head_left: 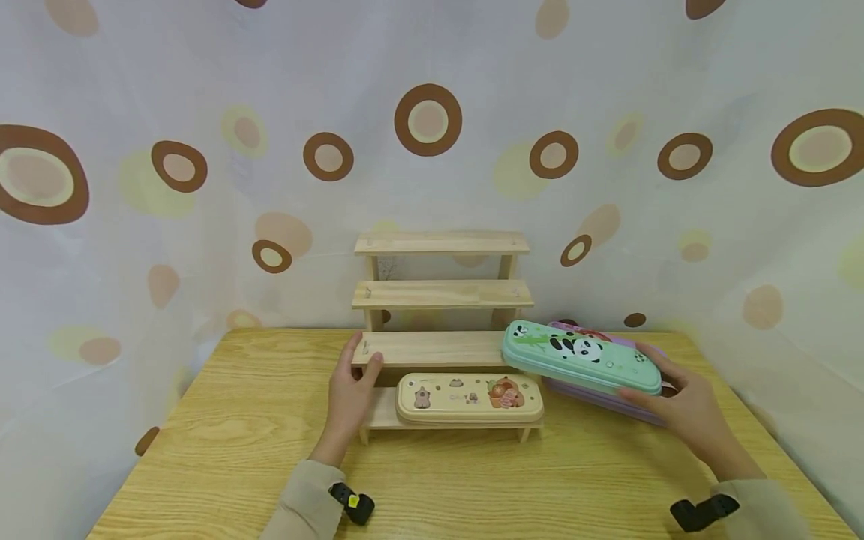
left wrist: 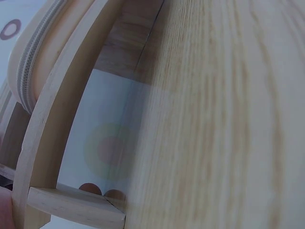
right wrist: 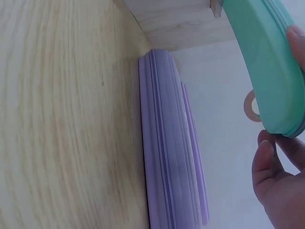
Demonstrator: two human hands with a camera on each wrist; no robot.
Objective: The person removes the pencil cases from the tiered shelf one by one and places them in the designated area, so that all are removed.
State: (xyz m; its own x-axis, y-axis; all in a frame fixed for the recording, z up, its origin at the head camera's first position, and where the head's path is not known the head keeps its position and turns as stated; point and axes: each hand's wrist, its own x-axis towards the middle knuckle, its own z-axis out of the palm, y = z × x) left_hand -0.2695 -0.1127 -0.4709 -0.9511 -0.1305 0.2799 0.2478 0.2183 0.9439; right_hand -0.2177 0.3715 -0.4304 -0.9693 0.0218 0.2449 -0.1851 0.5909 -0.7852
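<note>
My right hand (head_left: pixel 688 409) grips the right end of a mint-green pencil case (head_left: pixel 583 352) with pandas on its lid. The case is raised and tilted, its left end at the right end of the second step from the bottom. In the right wrist view, the thumb and fingers hold the end of the green case (right wrist: pixel 269 62). My left hand (head_left: pixel 349 390) holds the left end of that same step of a wooden tiered shelf (head_left: pixel 432 349), thumb at its front edge. A cream pencil case (head_left: pixel 469 399) with cartoon animals lies on the lowest step.
A purple pencil case (head_left: pixel 607 397) lies on the table right of the shelf, partly hidden behind the green one; its zipped side (right wrist: pixel 167 143) shows in the right wrist view. The wooden table (head_left: pixel 472 487) ends at a patterned curtain (head_left: pixel 432 187) behind the shelf.
</note>
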